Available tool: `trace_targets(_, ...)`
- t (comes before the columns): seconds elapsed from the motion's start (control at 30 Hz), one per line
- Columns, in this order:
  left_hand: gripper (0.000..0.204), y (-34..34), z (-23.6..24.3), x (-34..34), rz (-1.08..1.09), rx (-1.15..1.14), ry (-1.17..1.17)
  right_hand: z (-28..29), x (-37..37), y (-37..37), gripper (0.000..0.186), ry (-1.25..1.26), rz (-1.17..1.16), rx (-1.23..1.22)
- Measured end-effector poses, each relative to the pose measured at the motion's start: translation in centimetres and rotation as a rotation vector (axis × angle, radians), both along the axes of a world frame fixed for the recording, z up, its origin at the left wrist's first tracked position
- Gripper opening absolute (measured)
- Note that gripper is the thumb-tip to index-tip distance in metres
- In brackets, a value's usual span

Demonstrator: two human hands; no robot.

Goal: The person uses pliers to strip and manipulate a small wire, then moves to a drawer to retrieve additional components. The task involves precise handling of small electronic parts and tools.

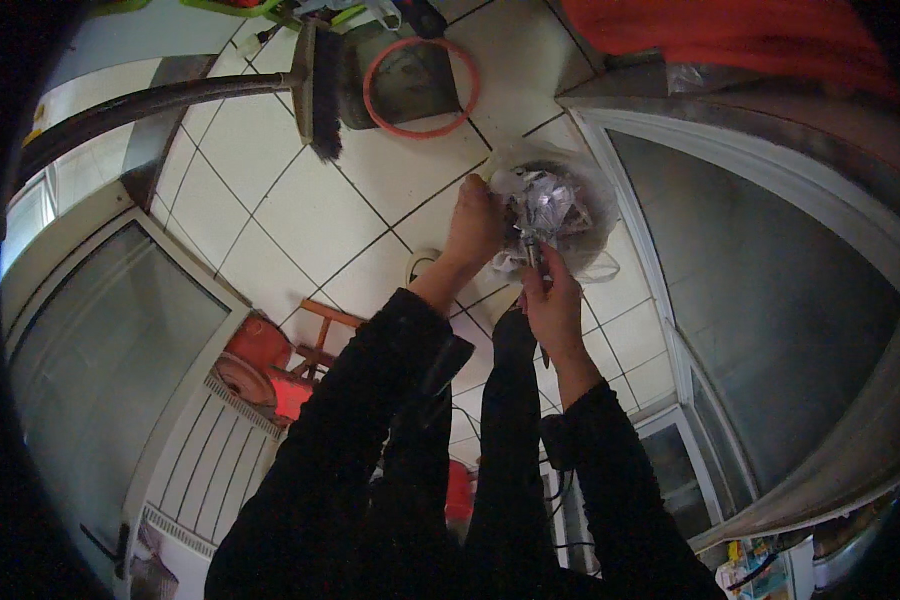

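Note:
A clear plastic bag (pixel 598 195) with crumpled silvery wrappers (pixel 553 203) in it is in front of me, above the tiled floor. At its left side my left hand (pixel 475 228) is closed, gripping the bag's edge; its fingertips are partly hidden. My right hand (pixel 556 300), at the near side of the bag, is closed around a slim metal tool (pixel 532 250). The tool's upper end reaches the wrappers, and its exact kind is hard to make out.
On the far floor lies a red ring (pixel 371 103) over a dark dustpan (pixel 440 85). Left of it is a broom (pixel 318 95) with a long handle. Glass-panelled doors (pixel 120 330) flank both sides. A reddish wooden stool (pixel 322 330) is at the left.

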State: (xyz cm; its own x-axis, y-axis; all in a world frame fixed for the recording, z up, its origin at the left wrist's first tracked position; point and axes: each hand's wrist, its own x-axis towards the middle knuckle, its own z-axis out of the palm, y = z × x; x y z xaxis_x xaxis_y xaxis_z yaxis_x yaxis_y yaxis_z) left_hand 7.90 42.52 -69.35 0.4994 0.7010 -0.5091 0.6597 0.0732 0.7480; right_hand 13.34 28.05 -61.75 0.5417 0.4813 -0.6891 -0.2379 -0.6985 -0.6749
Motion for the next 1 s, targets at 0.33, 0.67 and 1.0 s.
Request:
trace_targets(0.33,0.022,-1.9,0.0,0.1,0.056,-0.399,-0.135,-1.3,-0.3,-0.7,0.039,-0.122,0.124,-0.002)
trace_targets(0.67,0.024,-1.8,0.0,-0.9,0.286,-0.645,-0.299,0.4,1.8,-0.7,0.043,0.253,0.014,-0.002)
trace_targets(1.0,0.022,-2.8,-0.1,-0.8,0.456,-0.941,-0.394,0.0,1.5,-1.6,0.031,0.301,0.048,-0.018)
